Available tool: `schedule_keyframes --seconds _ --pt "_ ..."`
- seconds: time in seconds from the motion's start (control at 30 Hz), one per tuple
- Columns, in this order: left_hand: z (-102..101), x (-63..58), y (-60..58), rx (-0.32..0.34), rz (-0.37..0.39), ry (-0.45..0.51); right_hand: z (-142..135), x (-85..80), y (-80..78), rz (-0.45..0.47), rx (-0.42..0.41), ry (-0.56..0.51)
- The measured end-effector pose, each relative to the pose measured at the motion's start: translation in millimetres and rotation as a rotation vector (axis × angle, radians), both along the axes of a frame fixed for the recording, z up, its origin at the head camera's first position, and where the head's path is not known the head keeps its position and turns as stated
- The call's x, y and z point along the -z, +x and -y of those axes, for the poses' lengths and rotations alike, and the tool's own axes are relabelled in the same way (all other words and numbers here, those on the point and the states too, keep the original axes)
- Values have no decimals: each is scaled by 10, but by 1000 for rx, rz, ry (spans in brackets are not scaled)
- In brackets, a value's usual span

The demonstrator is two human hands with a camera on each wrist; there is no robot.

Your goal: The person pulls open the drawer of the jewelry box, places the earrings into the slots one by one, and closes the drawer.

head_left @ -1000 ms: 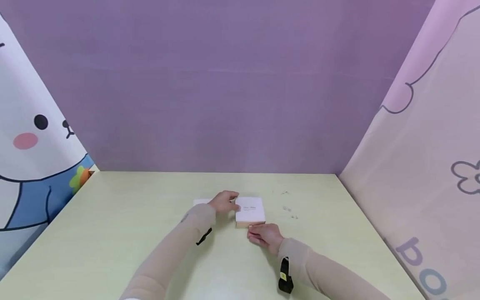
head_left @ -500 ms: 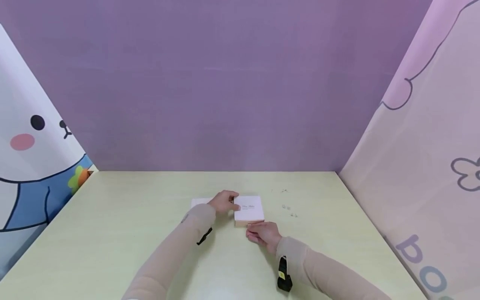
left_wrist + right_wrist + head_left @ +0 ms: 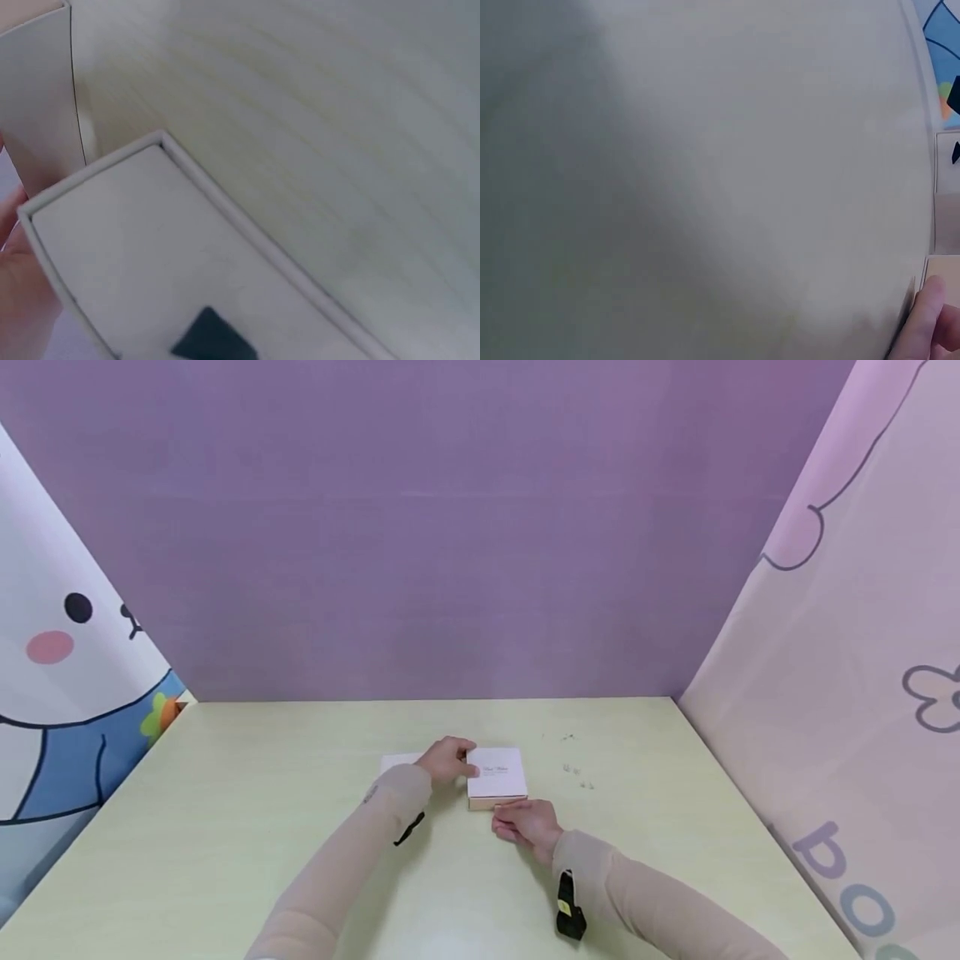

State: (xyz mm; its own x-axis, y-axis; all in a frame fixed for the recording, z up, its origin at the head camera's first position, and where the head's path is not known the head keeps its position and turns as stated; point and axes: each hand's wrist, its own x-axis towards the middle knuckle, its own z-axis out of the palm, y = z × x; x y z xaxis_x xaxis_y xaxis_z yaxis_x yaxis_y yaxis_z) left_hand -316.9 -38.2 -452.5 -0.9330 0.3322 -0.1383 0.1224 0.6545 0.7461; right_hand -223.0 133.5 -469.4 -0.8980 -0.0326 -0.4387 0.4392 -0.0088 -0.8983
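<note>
A small white box (image 3: pixel 497 773) with fine print on top and a tan front side lies on the table (image 3: pixel 247 793). My left hand (image 3: pixel 448 759) grips it at the left, thumb at the top's edge and index finger at the far corner. At the front lower edge, my right hand (image 3: pixel 529 823) holds the box with thumb and curled fingers; its fingertips are partly hidden. Left of my left hand lies a second white piece (image 3: pixel 399 761), mostly covered by the wrist. The left wrist view shows a white panel (image 3: pixel 135 232) with a raised rim and a dark patch.
Small dark marks (image 3: pixel 572 769) lie on the table to the right of the box. A purple wall (image 3: pixel 435 527) rises behind the far edge. Printed panels flank both sides, with a cartoon animal (image 3: pixel 56 610) on the left and letters (image 3: pixel 866 910) on the right.
The head view has shifted slightly, with the box a little higher in it. Both hands keep the same hold on the box.
</note>
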Motion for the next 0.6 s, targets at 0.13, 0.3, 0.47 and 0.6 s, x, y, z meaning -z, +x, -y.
schedule_keyframes --seconds 0.13,0.3,0.47,0.6 --pt "-3 -8 9 -4 -4 -7 -7 4 19 -23 -2 -9" --pt "-7 -71 41 -25 0 -5 -4 -2 37 -49 2 2" --pt "-22 -85 58 -25 4 -9 -1 -7 63 -55 4 40" --pt "-14 -80 74 -29 7 -11 1 -1 86 -66 -6 39"
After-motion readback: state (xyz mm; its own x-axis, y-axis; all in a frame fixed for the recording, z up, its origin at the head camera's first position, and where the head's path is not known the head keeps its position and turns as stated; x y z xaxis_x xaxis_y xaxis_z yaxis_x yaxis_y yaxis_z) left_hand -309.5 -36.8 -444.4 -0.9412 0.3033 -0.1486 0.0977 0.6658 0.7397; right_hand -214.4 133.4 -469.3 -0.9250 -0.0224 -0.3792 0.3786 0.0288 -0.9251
